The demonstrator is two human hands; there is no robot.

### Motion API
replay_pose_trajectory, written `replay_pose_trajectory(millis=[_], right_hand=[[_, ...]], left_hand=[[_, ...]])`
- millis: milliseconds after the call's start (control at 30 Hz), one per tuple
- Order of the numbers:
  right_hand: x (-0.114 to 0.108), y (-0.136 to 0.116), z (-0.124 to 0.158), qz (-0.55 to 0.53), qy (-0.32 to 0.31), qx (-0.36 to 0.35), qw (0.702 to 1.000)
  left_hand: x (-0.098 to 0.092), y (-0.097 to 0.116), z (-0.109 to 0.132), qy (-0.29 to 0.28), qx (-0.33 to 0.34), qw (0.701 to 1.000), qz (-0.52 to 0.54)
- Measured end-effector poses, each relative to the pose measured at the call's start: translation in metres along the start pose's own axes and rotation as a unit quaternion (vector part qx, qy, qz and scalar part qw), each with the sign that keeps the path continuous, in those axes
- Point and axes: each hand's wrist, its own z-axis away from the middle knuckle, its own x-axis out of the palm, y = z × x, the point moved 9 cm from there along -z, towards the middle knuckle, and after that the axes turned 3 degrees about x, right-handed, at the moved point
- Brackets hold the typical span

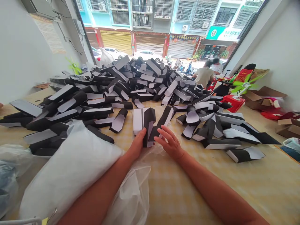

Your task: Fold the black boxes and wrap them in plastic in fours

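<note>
While the L hand (137, 145) grips a folded blk/wht piece (147, 128), thumb on its near left side & other fingers mostly hidden, the R hand (172, 145) is spread, fingers apart & slightly bent. Head view: the held piece stands roughly upright at the L thumb, b/w the two hands. A 2nd piece (167, 118) slants up & away from the R fingertips; can't tell if they touch it or just hover. Just beyond the L thumb, a wht block (137, 120) sits beside the held piece.

Well beyond both sets of fingers, a big pile (147, 78) of similar blk/wht pieces, w/ more scattered left & right of the fingers. Left of the L fingers, along the forearm: a stuffed wht bag (70, 168). Nearer the body than the L fingers, a loose clear plastic bag (134, 193). Under it all, a yellow checked tablecloth (178, 193). Far right of the R fingers, past the pieces: a green fan (246, 85) & cardboard boxes (256, 95). Beyond the pile, right side, a person (203, 75) in a light top.
</note>
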Motion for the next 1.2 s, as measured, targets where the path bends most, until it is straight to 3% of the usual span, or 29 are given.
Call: replay_pose_trajectory(millis=[167, 333, 433, 567, 667, 733, 800, 900, 1000, 1067, 1200], right_hand=[[0.001, 0.002, -0.002, 0.034, 0.001, 0.014, 0.999], [0.002, 0.017, 0.001, 0.127, -0.035, 0.101, 0.986], [-0.005, 0.021, 0.001, 0.136, -0.012, 0.12, 0.983], [-0.016, 0.02, -0.005, 0.099, 0.03, 0.125, 0.987], [-0.023, 0.029, -0.014, 0.0, 0.051, 0.199, 0.979], [-0.025, 0.042, -0.016, -0.104, 0.073, 0.29, 0.948], [-0.019, 0.055, -0.011, -0.22, 0.086, 0.383, 0.893], [0.006, 0.072, 0.007, -0.374, 0.077, 0.507, 0.773], [0.03, 0.08, 0.025, -0.471, 0.064, 0.577, 0.664], [0.038, 0.081, 0.028, -0.502, 0.047, 0.583, 0.638], [0.04, 0.074, 0.025, -0.474, 0.005, 0.572, 0.669]], left_hand=[[0.0, -0.002, -0.001, -0.002, 0.01, 1.0, 0.024], [0.0, -0.002, -0.004, -0.002, 0.02, 0.999, 0.041], [-0.001, 0.0, -0.006, 0.002, 0.035, 0.998, 0.044], [-0.002, -0.003, -0.006, 0.012, 0.021, 0.999, 0.044], [-0.001, -0.001, -0.004, 0.012, 0.014, 0.999, 0.041], [0.001, 0.002, -0.002, 0.004, 0.016, 0.999, 0.031], [0.003, 0.004, 0.001, -0.002, 0.015, 1.0, 0.021], [0.004, 0.005, 0.002, 0.003, 0.01, 1.0, 0.021], [0.002, 0.005, 0.002, 0.014, 0.008, 1.0, 0.022], [0.001, 0.006, 0.0, 0.016, 0.015, 1.0, 0.013], [0.0, 0.011, -0.002, 0.014, 0.053, 0.998, -0.012]])
